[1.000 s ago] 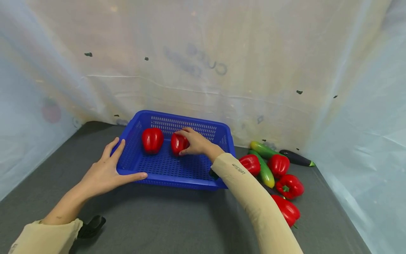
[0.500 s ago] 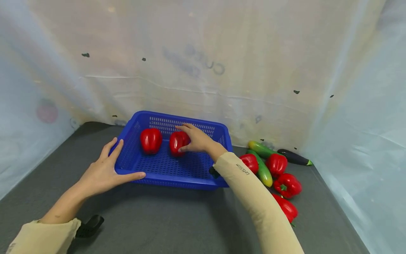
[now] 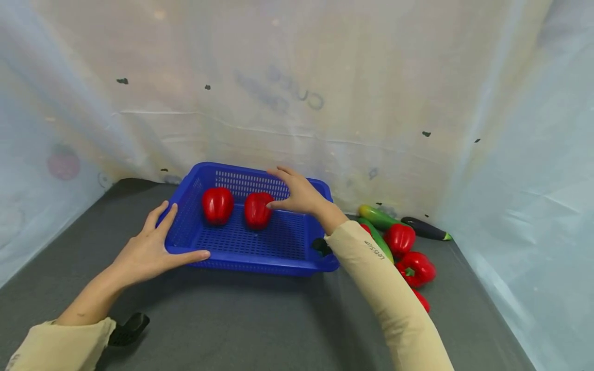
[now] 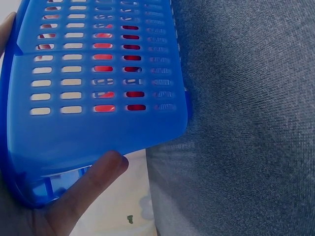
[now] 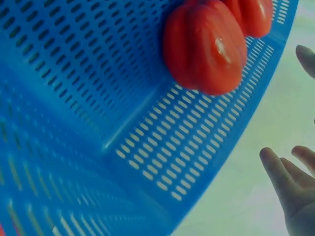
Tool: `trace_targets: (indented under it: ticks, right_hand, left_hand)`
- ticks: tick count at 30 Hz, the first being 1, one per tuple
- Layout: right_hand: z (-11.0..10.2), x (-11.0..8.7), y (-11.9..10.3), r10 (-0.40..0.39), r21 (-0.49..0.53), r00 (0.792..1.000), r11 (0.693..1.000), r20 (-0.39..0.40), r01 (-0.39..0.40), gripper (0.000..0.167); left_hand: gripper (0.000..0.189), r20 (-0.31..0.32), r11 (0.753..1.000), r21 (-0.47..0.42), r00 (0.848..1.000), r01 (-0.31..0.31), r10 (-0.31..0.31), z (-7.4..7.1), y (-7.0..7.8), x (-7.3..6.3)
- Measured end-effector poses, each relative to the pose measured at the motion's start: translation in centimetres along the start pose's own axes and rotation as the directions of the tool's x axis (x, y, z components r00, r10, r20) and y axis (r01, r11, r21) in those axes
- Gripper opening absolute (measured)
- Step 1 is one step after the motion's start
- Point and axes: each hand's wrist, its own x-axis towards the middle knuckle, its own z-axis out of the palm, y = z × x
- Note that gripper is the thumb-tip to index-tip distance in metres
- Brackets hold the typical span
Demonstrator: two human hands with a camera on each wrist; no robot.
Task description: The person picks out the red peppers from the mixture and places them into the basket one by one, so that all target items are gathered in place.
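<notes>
A blue perforated basket [image 3: 260,262] holds two red bell peppers, the left pepper [image 3: 217,206] and the right pepper [image 3: 258,211]. My left hand [image 3: 149,250] rests on the basket's front left corner, fingers spread and straight along the left side, thumb along the front rim. In the left wrist view the thumb [image 4: 91,189] lies against the basket's corner. Above the right part of the basket, my right hand [image 3: 300,194] is spread with nothing in it, its thumb tip close to the right pepper. The right wrist view has that pepper [image 5: 204,49] apart from the fingers.
Right of the basket lie several more red bell peppers [image 3: 400,239], green-yellow cucumbers [image 3: 378,218] and a dark eggplant [image 3: 424,229]; the right sleeve [image 3: 385,278] covers part of them. Plastic sheeting [image 3: 278,118] hangs behind the grey tabletop [image 3: 260,319].
My right hand has let go of the right pepper and lifted up and to the right. That pepper stays in the basket. The left hand keeps its place on the corner.
</notes>
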Motion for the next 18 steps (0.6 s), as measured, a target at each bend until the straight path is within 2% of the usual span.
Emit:
trace_targets:
  ticks: [12, 18]
  right_hand:
    - [-1.6, -1.3, 1.3, -0.035, -0.020, 0.997, 0.999, -0.074, 0.033, 0.078]
    - [-2.1, -2.2, 2.0, -0.018, 0.002, 0.996, 1.000, -0.091, 0.018, 0.077]
  left_hand:
    - [0.124, 0.004, 1.000, 0.004, 1.000, -0.006, 0.006, -0.1, -0.4, 0.2]
    - [0.125, 0.005, 1.000, 0.003, 1.000, -0.003, 0.003, -0.1, -0.6, 0.4]
